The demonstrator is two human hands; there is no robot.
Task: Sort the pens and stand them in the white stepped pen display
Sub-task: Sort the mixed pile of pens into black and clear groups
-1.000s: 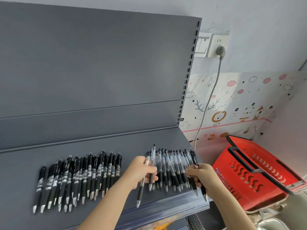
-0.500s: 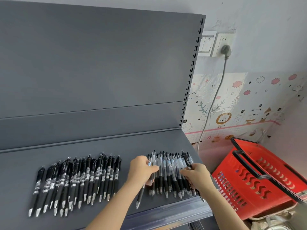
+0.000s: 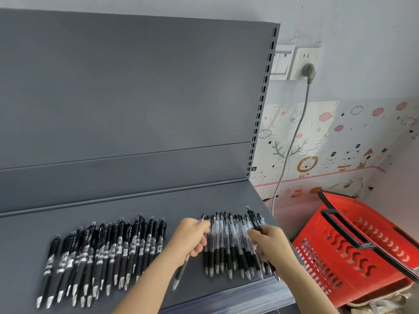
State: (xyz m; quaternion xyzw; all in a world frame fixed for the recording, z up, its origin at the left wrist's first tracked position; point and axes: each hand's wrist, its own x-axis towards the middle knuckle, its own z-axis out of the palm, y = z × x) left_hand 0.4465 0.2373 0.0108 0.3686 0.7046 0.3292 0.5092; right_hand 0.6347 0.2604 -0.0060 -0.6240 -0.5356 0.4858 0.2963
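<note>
Two batches of pens lie flat on the grey shelf (image 3: 204, 200), tips pointing toward its front lip. The black-barrelled pens (image 3: 104, 252) sit at about eight o'clock in the view, a crowded row with white printed bands and silver tips, some overlapping. The clear-barrelled pens (image 3: 229, 243) lie at about five o'clock, see-through above and black-gripped below, packed side by side near the shelf's right end. The left hand (image 3: 192, 237) comes in from six o'clock, forearm angled up and to the right, fingers curled round a single pen (image 3: 181, 271) whose dark grip and silver tip hang out below the palm toward seven o'clock; its upper end pokes out past the knuckles beside the clear batch. The right hand (image 3: 269, 243) reaches in from five o'clock and rests over the right edge of that batch, thumb and fingers closed on a black pen (image 3: 255, 219) that sticks up toward twelve o'clock; it may be holding more than one, as the fingers cover the barrels there. A red shopping basket (image 3: 353, 252) with black handles stands at four o'clock, off the shelf's right end.
</note>
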